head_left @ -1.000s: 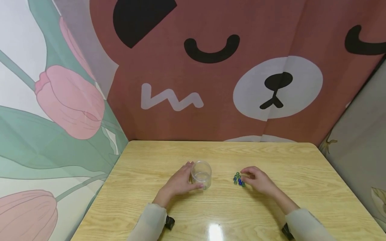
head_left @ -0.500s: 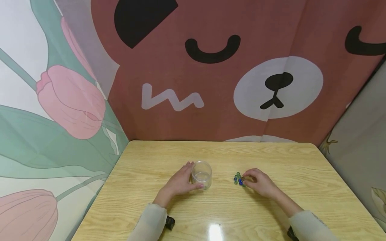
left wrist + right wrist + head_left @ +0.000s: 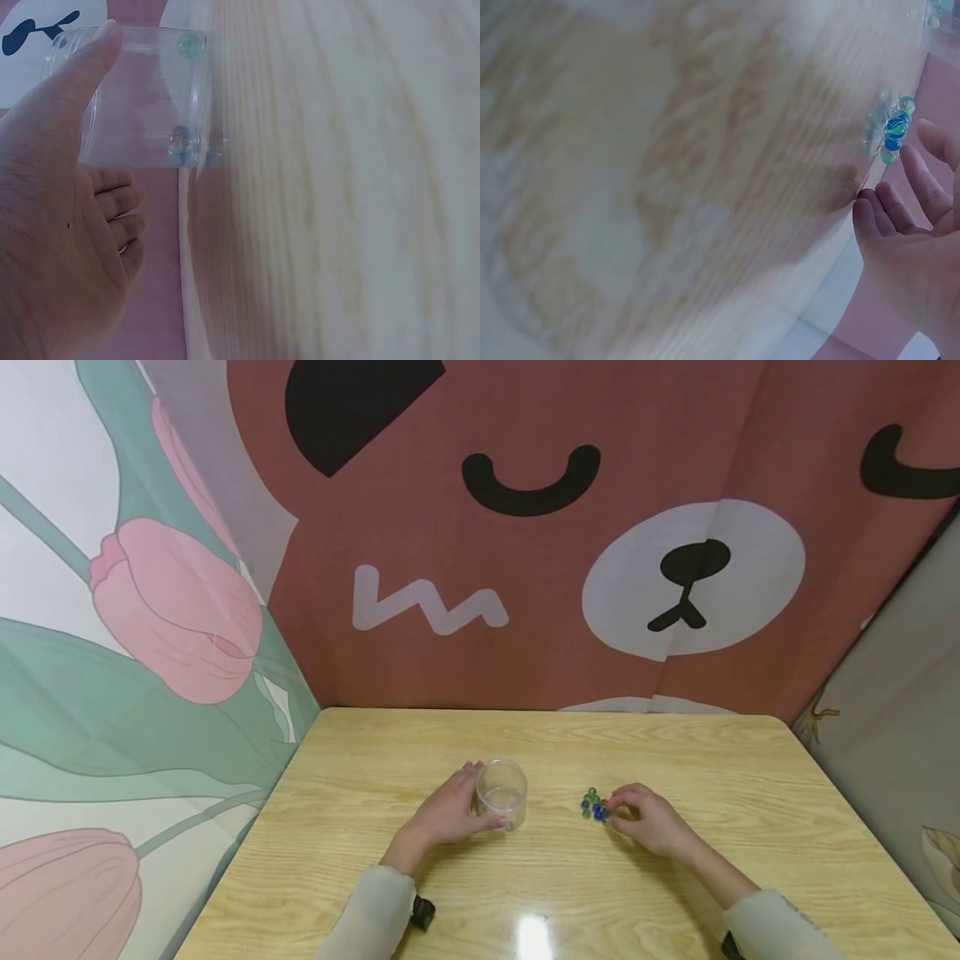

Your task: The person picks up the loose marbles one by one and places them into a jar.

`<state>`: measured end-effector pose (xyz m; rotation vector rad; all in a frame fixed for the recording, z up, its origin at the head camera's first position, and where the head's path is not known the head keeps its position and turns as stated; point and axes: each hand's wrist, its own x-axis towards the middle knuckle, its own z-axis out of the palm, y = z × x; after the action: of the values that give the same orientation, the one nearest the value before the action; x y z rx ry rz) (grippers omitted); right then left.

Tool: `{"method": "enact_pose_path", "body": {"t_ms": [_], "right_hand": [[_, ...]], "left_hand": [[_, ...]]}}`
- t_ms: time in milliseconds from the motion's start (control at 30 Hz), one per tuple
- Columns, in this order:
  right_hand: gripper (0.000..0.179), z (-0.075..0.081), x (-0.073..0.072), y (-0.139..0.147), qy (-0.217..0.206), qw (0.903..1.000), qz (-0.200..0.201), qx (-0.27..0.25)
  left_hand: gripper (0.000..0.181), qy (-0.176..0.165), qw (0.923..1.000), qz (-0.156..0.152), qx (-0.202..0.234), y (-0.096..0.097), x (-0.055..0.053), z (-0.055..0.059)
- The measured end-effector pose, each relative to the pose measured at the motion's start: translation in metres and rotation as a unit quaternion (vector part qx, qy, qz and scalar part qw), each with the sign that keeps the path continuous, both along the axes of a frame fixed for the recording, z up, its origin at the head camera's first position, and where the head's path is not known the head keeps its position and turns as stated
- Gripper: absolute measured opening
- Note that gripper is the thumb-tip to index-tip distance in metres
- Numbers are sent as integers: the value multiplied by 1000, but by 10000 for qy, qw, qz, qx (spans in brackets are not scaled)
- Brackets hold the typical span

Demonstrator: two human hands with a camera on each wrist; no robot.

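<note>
Left hand [image 3: 444,811] curled round clear plastic cup [image 3: 504,775], few glass marbles [image 3: 190,46] inside at base
Looks partway: marble cluster [image 3: 597,808] remains outside, just beside fingertips of right hand [image 3: 651,823]
Thumb, forefinger there slightly parted, nothing seen held

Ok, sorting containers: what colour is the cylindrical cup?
The cylindrical cup is clear, colourless: best seen in left wrist view.

The right hand [image 3: 651,823] has drawn back slightly, toward the person's right and nearer the body, its sleeve [image 3: 776,927] moving along. A reddish marble [image 3: 605,803] (out of sight a second ago) shows by the fingertips, at the marble cluster's [image 3: 597,809] right edge.
</note>
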<state>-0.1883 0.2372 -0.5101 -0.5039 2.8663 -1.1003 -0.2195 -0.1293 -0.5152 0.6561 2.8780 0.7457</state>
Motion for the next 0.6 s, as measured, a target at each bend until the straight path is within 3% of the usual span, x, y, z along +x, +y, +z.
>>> {"method": "enact_pose_path", "body": {"t_ms": [600], "right_hand": [[7, -4, 0, -1, 17, 9999, -75, -92]], "left_hand": [[110, -78, 10000, 4, 17, 0, 1, 2]]}}
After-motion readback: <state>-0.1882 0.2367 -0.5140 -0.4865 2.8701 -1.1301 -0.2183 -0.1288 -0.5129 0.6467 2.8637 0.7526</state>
